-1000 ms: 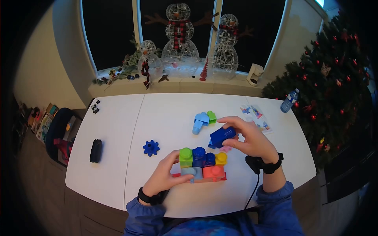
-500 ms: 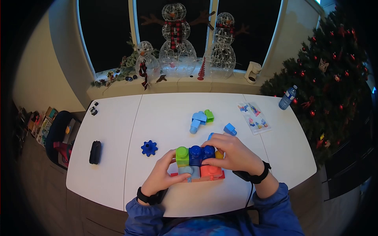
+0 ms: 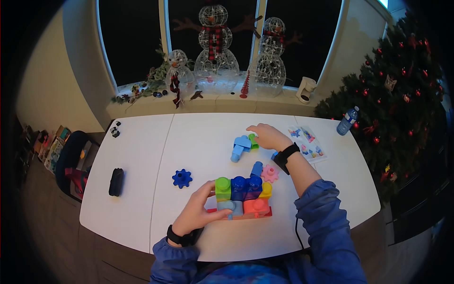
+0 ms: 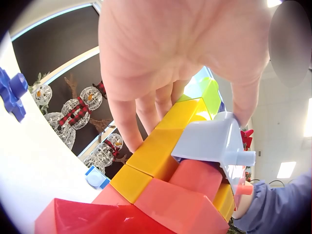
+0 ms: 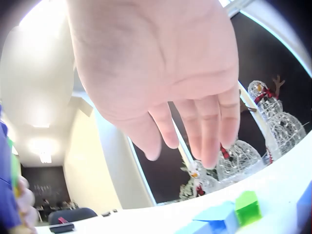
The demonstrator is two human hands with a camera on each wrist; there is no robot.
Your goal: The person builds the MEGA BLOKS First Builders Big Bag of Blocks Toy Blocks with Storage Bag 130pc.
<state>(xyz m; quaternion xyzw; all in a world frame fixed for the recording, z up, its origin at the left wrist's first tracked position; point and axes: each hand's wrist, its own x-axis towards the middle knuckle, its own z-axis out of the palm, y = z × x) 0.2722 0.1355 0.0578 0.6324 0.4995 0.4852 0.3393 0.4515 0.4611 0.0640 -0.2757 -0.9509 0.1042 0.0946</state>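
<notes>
My left hand [image 3: 195, 211] has its grip curled round one side of a stack of chunky, many-coloured plastic blocks [image 3: 246, 193], which sits on the near part of the white worktop [image 3: 127, 213]. My thumb rests against the pale grey-blue block [image 3: 229, 206], and my fingers reach round the other side, near the orange-yellow blocks [image 4: 153, 152]. Along the top row I have a lime-green block [image 3: 223, 189], dark blue blocks [image 3: 239, 188] and a yellow block [image 3: 266, 190]; a coral block [image 3: 256, 207] is below them.

My right hand [image 3: 268, 137] is released and empty, its fingers extended above the worktop beside a small bright green block [image 3: 254, 141] and the joined light blue blocks [image 3: 241, 145]. I cannot tell whether a fingertip touches the green one.

Just beyond the stack are a medium blue block [image 3: 257, 169] and a pink plastic gear [image 3: 270, 173]. A dark blue plastic gear [image 3: 182, 178] lies to the left, with a black oblong case [image 3: 116, 182] farther out. On the right are a printed picture sheet [image 3: 309, 144] and a clear plastic bottle [image 3: 347, 121].
</notes>
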